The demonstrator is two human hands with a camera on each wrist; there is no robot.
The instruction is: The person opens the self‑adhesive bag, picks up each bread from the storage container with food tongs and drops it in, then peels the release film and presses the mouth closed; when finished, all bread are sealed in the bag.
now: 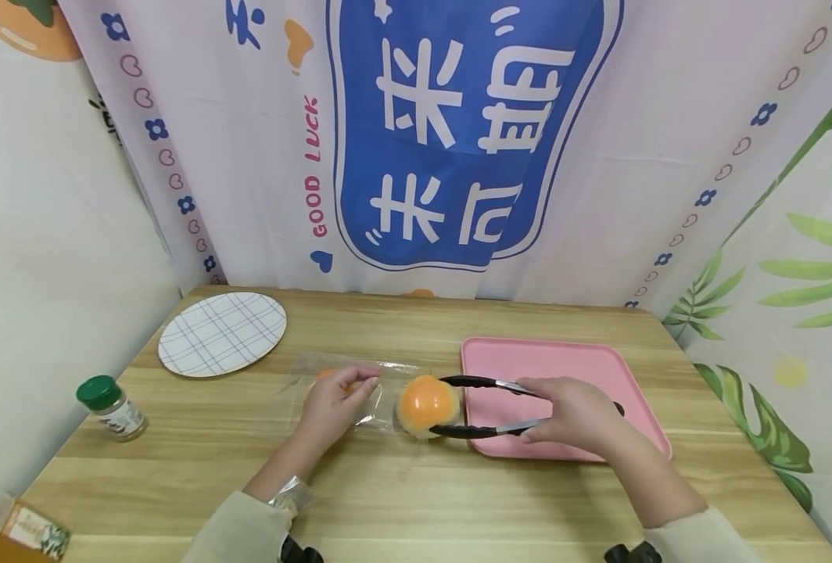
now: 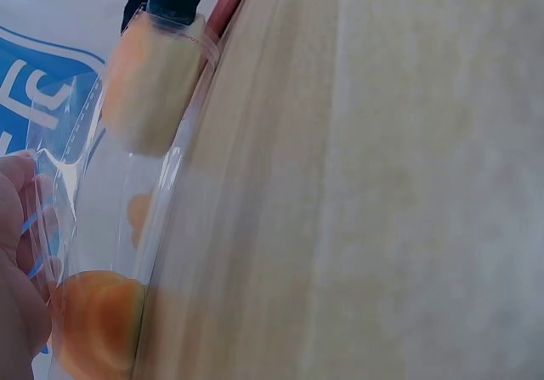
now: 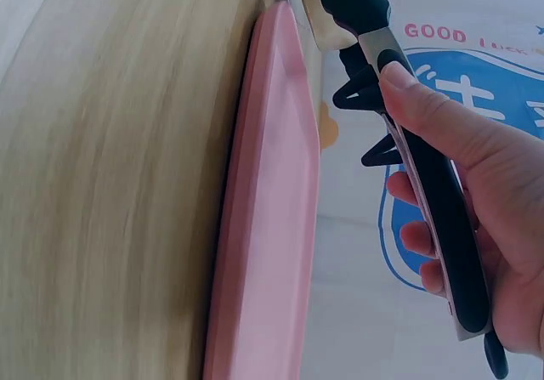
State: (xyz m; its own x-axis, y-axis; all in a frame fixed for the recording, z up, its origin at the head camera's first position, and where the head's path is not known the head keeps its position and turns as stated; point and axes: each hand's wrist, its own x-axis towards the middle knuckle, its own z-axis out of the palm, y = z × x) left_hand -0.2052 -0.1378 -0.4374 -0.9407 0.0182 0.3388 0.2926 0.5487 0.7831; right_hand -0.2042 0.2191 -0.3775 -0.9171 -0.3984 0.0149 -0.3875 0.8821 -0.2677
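My left hand (image 1: 335, 403) pinches the upper side of a clear plastic bag (image 1: 385, 420) lying on the table. Inside the bag, near that hand, is an orange-topped bread bun (image 2: 100, 320). A second bun (image 1: 426, 403), orange on top and pale at the sides, sits at the bag's right end, at least partly within the plastic in the left wrist view. Black-tipped metal tongs (image 1: 467, 431) clasp this bun from the right. My right hand (image 1: 574, 410) grips the tongs by their handles, above a pink tray (image 1: 528, 356).
A round white checked plate (image 1: 222, 334) lies at the back left. Left of the bag stands a small green-lidded jar (image 1: 112, 408). A container with orange-brown contents (image 1: 15, 524) is cut off at the lower left corner. Printed cloth hangs behind the table.
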